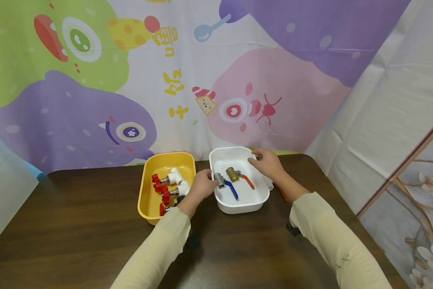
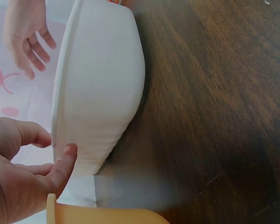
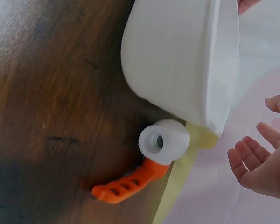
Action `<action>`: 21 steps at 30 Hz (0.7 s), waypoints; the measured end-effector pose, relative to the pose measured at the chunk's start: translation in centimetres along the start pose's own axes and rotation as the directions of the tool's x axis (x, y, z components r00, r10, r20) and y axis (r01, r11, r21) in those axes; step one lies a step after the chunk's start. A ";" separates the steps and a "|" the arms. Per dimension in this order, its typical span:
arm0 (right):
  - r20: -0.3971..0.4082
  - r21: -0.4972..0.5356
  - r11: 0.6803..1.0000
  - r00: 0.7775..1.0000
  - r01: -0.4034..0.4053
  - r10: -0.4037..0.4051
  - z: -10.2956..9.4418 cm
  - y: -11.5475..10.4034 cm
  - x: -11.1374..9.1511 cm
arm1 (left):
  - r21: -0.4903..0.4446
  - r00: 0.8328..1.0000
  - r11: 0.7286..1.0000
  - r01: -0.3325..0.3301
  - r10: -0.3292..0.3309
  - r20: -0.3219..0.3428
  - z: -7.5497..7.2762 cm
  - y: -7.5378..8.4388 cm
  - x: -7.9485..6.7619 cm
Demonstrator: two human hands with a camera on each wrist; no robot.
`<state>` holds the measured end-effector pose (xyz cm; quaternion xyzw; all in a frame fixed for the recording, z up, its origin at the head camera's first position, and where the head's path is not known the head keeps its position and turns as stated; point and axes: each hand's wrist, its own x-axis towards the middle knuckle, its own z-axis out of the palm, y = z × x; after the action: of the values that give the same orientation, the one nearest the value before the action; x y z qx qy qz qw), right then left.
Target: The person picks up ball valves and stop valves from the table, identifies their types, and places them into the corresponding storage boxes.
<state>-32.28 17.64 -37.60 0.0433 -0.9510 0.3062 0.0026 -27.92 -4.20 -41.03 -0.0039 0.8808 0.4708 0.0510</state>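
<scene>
A white plastic tub (image 1: 247, 199) stands on the table, its left rim pinched between the thumb and fingers of my left hand (image 1: 203, 184). Inside the tub lie two ball valves: a silvery ball valve (image 1: 219, 180) with a blue lever and a brass ball valve (image 1: 232, 174) with an orange lever. My right hand (image 1: 269, 164) hovers by the tub's far right rim; in the right wrist view its fingers (image 3: 252, 154) are loosely bent, apart from the tub and empty. Beside the tub's right wall is a white plastic valve (image 3: 170, 140) with an orange lever, mostly hidden in the head view.
Left of the white tub stands a yellow tub (image 1: 143, 200) holding several valves with red handles (image 1: 165, 194), some with white fittings. A printed cloth (image 1: 187, 132) hangs behind the dark wooden table (image 1: 86, 224). On the right is a pale curtain (image 1: 364, 112).
</scene>
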 end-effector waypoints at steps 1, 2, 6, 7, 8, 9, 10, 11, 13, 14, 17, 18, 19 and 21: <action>-0.001 0.002 1.000 1.000 -0.002 0.002 -0.1 0.2 0.0 | 0.002 1.000 1.000 -0.002 0.002 0.000 0.0 0.0 0.0; -0.004 0.003 1.000 1.000 -0.003 0.003 -0.2 0.3 -0.1 | 0.003 1.000 1.000 -0.003 0.003 0.000 0.0 0.0 -0.1; -0.017 0.012 1.000 1.000 -0.003 0.004 -0.4 0.9 -0.2 | 0.004 1.000 1.000 0.000 0.000 -0.003 0.0 0.0 -0.1; -0.019 0.013 1.000 1.000 -0.001 0.001 -0.5 1.1 -0.2 | 0.005 1.000 1.000 0.004 -0.004 -0.001 0.1 0.0 -0.1; -0.020 0.017 1.000 1.000 0.001 -0.001 -0.5 1.2 -0.3 | 0.004 1.000 1.000 0.008 -0.008 -0.002 0.1 0.0 0.0; -0.018 0.017 1.000 1.000 0.000 0.001 -0.5 1.4 -0.3 | 0.008 1.000 1.000 0.008 -0.008 -0.001 0.1 0.0 0.0; -0.017 0.019 1.000 1.000 -0.005 0.006 -0.6 1.5 -0.4 | 0.008 1.000 1.000 0.009 -0.009 -0.001 0.1 0.0 0.0; -0.015 0.019 1.000 1.000 -0.009 0.010 -0.6 1.6 -0.5 | 0.009 1.000 1.000 0.012 -0.012 -0.001 0.1 -0.1 0.0; -0.014 0.014 1.000 1.000 -0.018 0.018 -0.7 1.9 -0.6 | 0.009 1.000 1.000 0.015 -0.015 0.000 0.1 -0.1 0.0; -0.012 0.014 1.000 1.000 -0.025 0.025 -0.7 2.0 -0.7 | 0.009 1.000 1.000 0.015 -0.015 0.000 0.2 -0.1 0.0; -0.012 0.000 1.000 0.999 -0.031 0.031 -0.7 2.5 -0.7 | 0.008 1.000 1.000 0.016 -0.016 0.000 0.1 0.0 -0.1; -0.012 -0.001 1.000 0.999 -0.031 0.031 -0.7 2.7 -0.8 | 0.007 1.000 1.000 0.015 -0.015 0.001 0.1 0.0 -0.1; -0.013 0.002 0.999 0.999 -0.033 0.033 -0.7 2.9 -0.8 | 0.008 1.000 1.000 0.014 -0.014 0.000 0.1 0.0 -0.1; -0.017 0.003 1.000 0.999 -0.028 0.028 -0.7 3.3 -0.8 | 0.009 1.000 1.000 0.013 -0.013 0.000 0.0 0.1 0.0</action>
<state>-31.79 20.75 -38.99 0.0274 -0.9510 0.3078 0.0064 -27.88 -4.15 -41.00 -0.0092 0.8829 0.4664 0.0541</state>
